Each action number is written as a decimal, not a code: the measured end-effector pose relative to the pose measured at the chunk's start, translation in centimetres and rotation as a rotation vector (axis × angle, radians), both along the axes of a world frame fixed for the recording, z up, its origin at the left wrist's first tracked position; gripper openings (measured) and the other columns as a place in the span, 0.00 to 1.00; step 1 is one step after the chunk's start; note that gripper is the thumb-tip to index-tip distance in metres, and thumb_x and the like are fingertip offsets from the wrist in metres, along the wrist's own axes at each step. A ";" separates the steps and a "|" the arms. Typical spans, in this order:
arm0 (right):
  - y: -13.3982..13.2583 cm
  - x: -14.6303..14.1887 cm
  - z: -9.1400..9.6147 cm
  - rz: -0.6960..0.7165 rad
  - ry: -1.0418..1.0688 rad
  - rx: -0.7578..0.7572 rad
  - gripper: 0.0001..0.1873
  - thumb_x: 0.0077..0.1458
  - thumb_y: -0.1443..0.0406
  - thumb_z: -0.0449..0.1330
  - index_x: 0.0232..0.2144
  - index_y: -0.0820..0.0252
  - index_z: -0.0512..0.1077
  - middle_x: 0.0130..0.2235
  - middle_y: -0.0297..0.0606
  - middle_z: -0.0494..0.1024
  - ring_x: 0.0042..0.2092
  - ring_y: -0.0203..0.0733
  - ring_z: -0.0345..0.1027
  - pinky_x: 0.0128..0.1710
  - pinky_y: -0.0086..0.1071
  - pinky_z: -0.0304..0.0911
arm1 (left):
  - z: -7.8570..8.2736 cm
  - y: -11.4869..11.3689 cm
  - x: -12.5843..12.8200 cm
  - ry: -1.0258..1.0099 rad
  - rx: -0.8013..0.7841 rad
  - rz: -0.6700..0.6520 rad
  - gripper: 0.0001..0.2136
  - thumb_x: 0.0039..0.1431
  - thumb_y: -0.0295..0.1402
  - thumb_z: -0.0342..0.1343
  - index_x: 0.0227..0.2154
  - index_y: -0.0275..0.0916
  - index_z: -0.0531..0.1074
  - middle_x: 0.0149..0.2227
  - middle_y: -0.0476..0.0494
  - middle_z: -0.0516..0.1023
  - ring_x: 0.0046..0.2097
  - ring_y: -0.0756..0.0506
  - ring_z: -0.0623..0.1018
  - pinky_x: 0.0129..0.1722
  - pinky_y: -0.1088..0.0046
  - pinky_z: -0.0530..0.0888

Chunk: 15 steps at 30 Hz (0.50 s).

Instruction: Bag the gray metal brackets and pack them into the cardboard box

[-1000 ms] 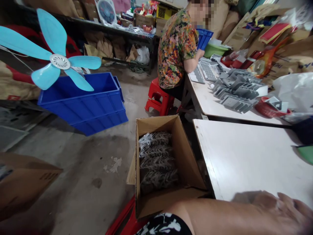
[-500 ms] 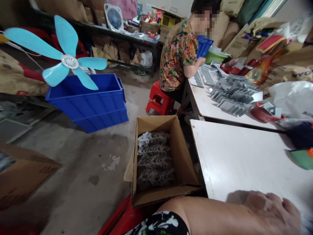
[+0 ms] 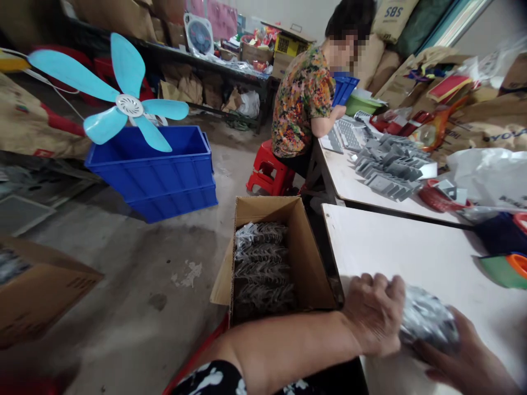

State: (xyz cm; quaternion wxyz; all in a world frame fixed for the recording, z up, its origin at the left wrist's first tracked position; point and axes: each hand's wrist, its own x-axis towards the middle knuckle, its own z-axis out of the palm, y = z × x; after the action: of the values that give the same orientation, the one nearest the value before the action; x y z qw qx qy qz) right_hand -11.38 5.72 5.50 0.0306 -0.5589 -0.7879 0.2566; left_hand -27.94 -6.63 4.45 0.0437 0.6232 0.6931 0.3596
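My left hand [image 3: 375, 312] is curled closed on one end of a clear plastic bag of grey parts [image 3: 428, 320] at the near edge of the white table [image 3: 411, 252]. My right hand [image 3: 467, 359] grips the bag's other end from below, at the lower right corner. The bag is blurred by motion. Just left of the table stands an open cardboard box [image 3: 284, 258] on the floor, holding several similar bags of grey parts stacked in a row.
A person in a patterned shirt [image 3: 302, 99] sits on a red stool [image 3: 269, 170] at a further table with grey plastic parts [image 3: 391, 164]. A blue crate [image 3: 158, 170] and a light-blue fan [image 3: 127, 104] stand left. A green roll [image 3: 504, 267] lies at right.
My left hand has drawn in from the lower right and closed on a bag of grey parts; my right hand has come into view holding it too. The view has tilted up slightly.
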 end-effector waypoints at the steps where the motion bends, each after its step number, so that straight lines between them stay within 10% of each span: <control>1: -0.1 -2.0 0.2 0.047 0.076 -0.038 0.45 0.37 0.51 0.62 0.56 0.42 0.47 0.34 0.44 0.74 0.26 0.49 0.72 0.23 0.40 0.71 | 0.5 -0.9 -1.5 0.029 0.016 0.053 0.33 0.45 0.32 0.50 0.56 0.25 0.50 0.41 0.33 0.67 0.37 0.40 0.70 0.33 0.61 0.70; 9: -4.6 -19.6 2.9 0.567 0.206 0.034 0.43 0.40 0.62 0.61 0.57 0.58 0.47 0.35 0.37 0.75 0.32 0.44 0.72 0.31 0.32 0.67 | 2.9 -7.7 -12.6 0.060 -0.076 0.475 0.32 0.49 0.27 0.49 0.59 0.34 0.50 0.49 0.36 0.65 0.49 0.39 0.68 0.50 0.64 0.67; 15: -8.1 -27.0 -0.4 0.713 0.061 0.038 0.47 0.39 0.66 0.61 0.58 0.66 0.44 0.41 0.48 0.73 0.43 0.51 0.70 0.38 0.35 0.64 | 0.3 -10.2 -17.8 0.064 -0.375 0.706 0.31 0.47 0.24 0.50 0.57 0.39 0.54 0.49 0.39 0.65 0.48 0.41 0.71 0.48 0.68 0.68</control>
State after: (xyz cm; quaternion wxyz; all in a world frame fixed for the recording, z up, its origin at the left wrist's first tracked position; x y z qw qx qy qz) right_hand -38.36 -2.39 5.15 -0.0271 -0.2401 -0.9368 0.2532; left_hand -45.79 -16.78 4.78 0.0087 0.3390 0.9192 0.2000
